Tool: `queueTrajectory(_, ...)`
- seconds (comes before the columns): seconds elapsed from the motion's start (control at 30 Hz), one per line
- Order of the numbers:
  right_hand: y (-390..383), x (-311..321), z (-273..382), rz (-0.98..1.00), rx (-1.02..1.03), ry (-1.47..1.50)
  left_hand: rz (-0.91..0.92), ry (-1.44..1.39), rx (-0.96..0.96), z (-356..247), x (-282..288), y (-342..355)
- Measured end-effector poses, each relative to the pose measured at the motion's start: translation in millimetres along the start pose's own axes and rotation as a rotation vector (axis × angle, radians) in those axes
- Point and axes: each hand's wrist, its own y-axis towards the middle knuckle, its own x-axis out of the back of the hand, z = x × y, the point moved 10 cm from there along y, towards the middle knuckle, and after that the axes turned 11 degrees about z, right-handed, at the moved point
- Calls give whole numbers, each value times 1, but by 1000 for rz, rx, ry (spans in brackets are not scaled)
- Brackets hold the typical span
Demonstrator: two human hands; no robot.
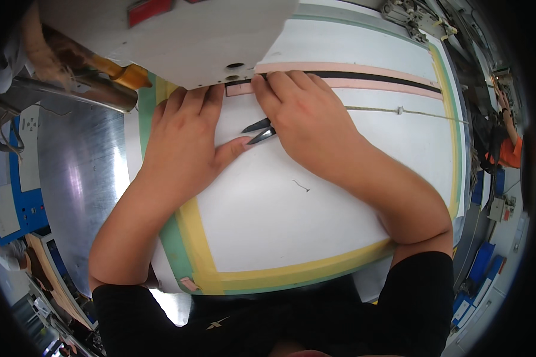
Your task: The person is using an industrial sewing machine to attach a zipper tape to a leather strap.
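1 blk strip [375, 78], L grip [187, 128] + R grip [307, 110] at its L end

Strip lies along pink band [339, 68], far side of white desk [280, 220]. L grip spread, thumb out, clasping nothing; fingertips partly hidden by m/c head [202, 41]. R grip has snips [263, 136] tucked under palm, blades poking L, tips right by L thumb; its fingertips rest on strip/band. Knotted cord [369, 109] runs R, nearer wearer than band. Thread bit [301, 186] on desk btwn forearms.
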Motion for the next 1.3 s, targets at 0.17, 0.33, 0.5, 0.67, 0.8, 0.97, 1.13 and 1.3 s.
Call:
queueTrajectory(0.17,1,0,-1,9,-11,3,0,-13,-3,0,1,0)
queueTrajectory(0.33,3,2,-3,16,-21,25,0,-7,8,0,2,1)
queueTrajectory(0.5,2,2,-2,19,-9,9,-41,-18,-1,-1,0,0)
queueTrajectory(0.67,0,3,-3,13,-9,-26,-163,46,-69,-15,-2,-5)
queueTrajectory(0.8,-3,6,-5,-12,-34,-93,-176,50,-113,-23,0,-3)
queueTrajectory(0.97,-12,4,-16,-5,-91,-96,-208,125,-76,-14,-2,-8)
queueTrajectory(1.13,-30,10,-42,33,-178,-12,-200,165,-19,-4,1,-21)
queueTrajectory(1.3,-64,23,-71,67,-263,-26,-203,144,44,-5,2,-22)
